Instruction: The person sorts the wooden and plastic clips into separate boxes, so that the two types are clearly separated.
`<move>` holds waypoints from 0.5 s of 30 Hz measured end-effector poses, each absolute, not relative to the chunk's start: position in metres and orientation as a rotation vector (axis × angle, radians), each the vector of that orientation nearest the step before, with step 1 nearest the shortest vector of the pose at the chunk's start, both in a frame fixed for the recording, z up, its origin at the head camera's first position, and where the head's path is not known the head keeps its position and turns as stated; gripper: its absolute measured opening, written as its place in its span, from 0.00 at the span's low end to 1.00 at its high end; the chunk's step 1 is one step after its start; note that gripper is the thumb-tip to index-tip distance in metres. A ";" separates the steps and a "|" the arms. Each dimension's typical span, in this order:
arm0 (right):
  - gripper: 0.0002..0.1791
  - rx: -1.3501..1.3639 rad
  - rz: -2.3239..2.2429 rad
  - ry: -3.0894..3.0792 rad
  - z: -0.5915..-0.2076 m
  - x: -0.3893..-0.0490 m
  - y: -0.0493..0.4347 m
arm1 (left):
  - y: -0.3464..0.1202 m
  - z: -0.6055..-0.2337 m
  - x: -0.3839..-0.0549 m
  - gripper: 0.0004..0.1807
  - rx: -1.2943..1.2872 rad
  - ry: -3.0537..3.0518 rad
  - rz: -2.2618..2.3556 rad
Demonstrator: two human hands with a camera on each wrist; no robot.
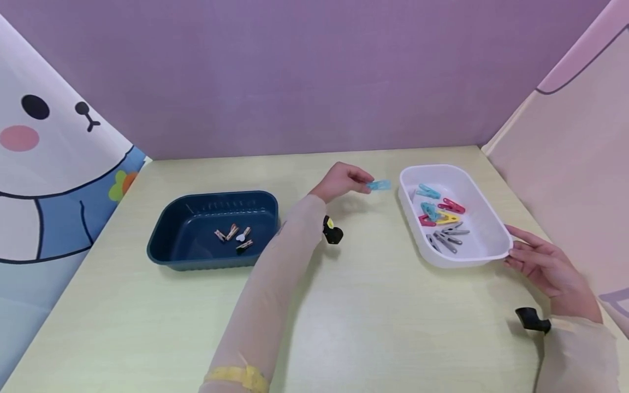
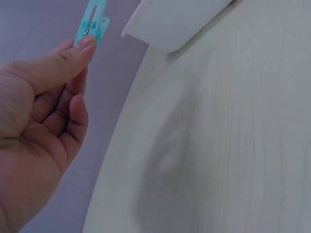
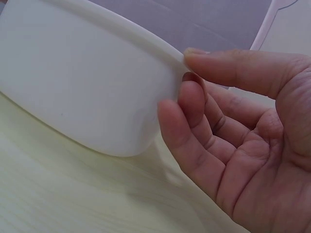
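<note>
My left hand (image 1: 345,182) pinches a light blue plastic clothespin (image 1: 379,185) between thumb and fingers, above the table just left of the white basin. In the left wrist view the clothespin (image 2: 91,22) points up from the fingertips, its metal spring visible. With thumb and curled fingers, my right hand (image 1: 550,270) grips the near right corner of the white basin (image 1: 484,218); the right wrist view shows the thumb over its rim (image 3: 146,34). Inside the basin lie blue clothespins (image 1: 428,191), red ones (image 1: 452,206), a yellow one (image 1: 447,218) and several grey ones (image 1: 444,240).
A dark blue basin (image 1: 211,262) stands on the left of the table (image 1: 373,322), with several small wooden clothespins (image 1: 232,232) in it. A purple panel (image 1: 304,76) rises at the table's back edge. Printed panels (image 1: 59,158) flank both sides.
</note>
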State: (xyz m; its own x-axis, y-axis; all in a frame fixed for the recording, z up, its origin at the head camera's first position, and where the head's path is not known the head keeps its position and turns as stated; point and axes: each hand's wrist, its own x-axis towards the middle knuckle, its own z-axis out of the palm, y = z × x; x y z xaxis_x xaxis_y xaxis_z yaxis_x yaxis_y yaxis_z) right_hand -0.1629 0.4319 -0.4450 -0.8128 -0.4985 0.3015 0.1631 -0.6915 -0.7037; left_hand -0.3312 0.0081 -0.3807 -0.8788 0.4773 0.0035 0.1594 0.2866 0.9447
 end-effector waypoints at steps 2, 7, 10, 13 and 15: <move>0.30 -0.687 -2.498 0.969 -0.445 -0.163 0.432 | 0.012 -0.378 -0.331 0.17 0.592 2.275 1.637; 0.31 -0.717 -2.490 0.961 -0.447 -0.164 0.432 | 0.022 -0.371 -0.329 0.15 0.606 2.272 1.650; 0.31 -0.729 -2.486 0.959 -0.447 -0.165 0.433 | 0.029 -0.366 -0.328 0.15 0.624 2.267 1.648; 0.31 -0.723 -2.488 0.967 -0.447 -0.165 0.433 | 0.036 -0.360 -0.326 0.16 0.645 2.268 1.613; 0.31 -0.717 -2.489 0.973 -0.447 -0.165 0.433 | 0.042 -0.356 -0.324 0.17 0.666 2.278 1.575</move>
State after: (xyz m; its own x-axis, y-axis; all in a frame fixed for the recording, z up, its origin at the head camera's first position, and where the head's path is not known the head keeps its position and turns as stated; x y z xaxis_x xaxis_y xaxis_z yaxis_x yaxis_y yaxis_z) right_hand -0.1646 0.4333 -0.4468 -0.8010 -0.5048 0.3218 0.1528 -0.6922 -0.7054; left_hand -0.3240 0.0419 -0.3564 -0.8504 0.5258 0.0217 0.2059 0.2944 0.9333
